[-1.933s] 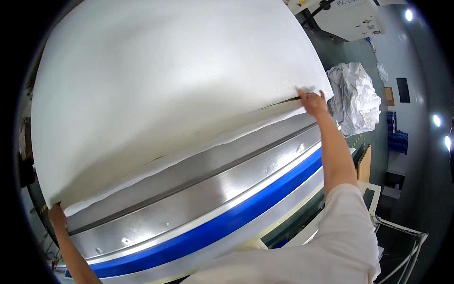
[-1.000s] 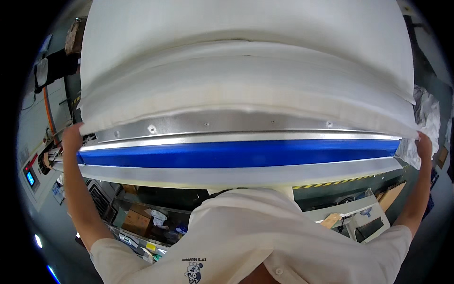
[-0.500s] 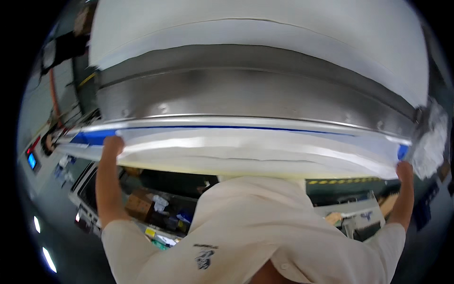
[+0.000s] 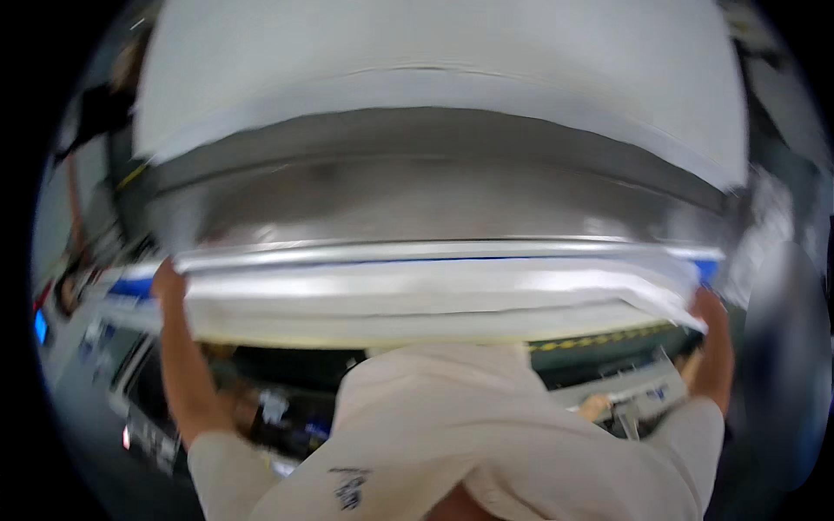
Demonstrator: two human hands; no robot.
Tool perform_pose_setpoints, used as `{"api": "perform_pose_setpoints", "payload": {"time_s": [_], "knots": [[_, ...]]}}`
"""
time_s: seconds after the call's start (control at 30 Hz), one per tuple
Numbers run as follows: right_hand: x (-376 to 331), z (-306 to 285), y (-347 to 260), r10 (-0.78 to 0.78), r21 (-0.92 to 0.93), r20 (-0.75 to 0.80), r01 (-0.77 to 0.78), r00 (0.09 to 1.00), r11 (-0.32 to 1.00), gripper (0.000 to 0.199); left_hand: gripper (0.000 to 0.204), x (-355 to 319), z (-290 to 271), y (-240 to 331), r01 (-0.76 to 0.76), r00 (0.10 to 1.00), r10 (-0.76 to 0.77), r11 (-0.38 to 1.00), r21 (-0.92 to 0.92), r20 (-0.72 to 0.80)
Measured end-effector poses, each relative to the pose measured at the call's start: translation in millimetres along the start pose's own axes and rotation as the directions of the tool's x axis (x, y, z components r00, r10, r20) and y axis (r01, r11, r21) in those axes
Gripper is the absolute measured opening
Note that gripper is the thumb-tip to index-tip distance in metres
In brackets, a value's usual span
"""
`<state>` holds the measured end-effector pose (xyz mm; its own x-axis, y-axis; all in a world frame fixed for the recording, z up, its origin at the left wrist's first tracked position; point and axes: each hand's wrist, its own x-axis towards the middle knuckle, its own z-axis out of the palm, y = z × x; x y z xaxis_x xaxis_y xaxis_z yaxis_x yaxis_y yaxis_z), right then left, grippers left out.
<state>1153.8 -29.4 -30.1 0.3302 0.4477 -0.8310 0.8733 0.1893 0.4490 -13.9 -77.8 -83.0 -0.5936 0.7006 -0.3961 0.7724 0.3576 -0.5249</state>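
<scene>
White sheet [image 4: 417, 285], held by left-hand fingers [image 4: 169, 276] and right-hand fingers [image 4: 706, 304], overlies a blue strip [image 4: 135, 287] above dark-green floor [image 4: 569, 362].

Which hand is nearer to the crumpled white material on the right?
Right. The right hand holds one end of the white sheet, just left of the crumpled white material; the left hand is at the opposite end, farther left.

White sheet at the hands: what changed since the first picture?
Left hand and right hand pulled the white sheet toward the body, past the metal surface, over most of the blue band. Both seemingly keep hold. The broad white material stays beyond the metal.
</scene>
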Motion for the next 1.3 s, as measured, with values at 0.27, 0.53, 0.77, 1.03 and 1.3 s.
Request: {"api": "perform_pose_setpoints", "payload": {"time_s": [0.27,0.53,0.77,1.03,1.3], "knots": [[-10.1,-56.8,-49.9,-0.042,-0.002,0.015,0.042,0.999,0.999,0.030,0.033,-35.8,-50.5,94.4,-0.086,0.996,0.086,0.996,-0.017,0.008],[-12.8,-81.9,-100.8,-0.251,0.076,-0.183,0.269,0.950,0.960,0.036,0.033,-27.4,-47.8,86.2,-0.134,0.988,0.134,0.991,-0.002,-0.073],[-21.6,-86.0,-124.1,-0.138,0.108,-0.320,0.181,0.937,0.978,0.040,0.034,-34.6,-62.0,106.9,-0.136,0.987,0.125,0.983,-0.123,-0.097],[-39.0,-179.2,-244.7,-0.146,0.265,-0.529,0.326,0.836,0.908,0.017,0.038,9.4,-31.0,117.2,-0.193,0.799,0.015,0.953,-0.234,-0.601],[-106.0,-373.9,-477.5,-0.524,0.059,-0.707,0.778,0.475,0.625,0.019,0.035,19.0,-60.4,165.6,-0.417,0.664,-0.082,0.785,-0.459,-0.743]]}}
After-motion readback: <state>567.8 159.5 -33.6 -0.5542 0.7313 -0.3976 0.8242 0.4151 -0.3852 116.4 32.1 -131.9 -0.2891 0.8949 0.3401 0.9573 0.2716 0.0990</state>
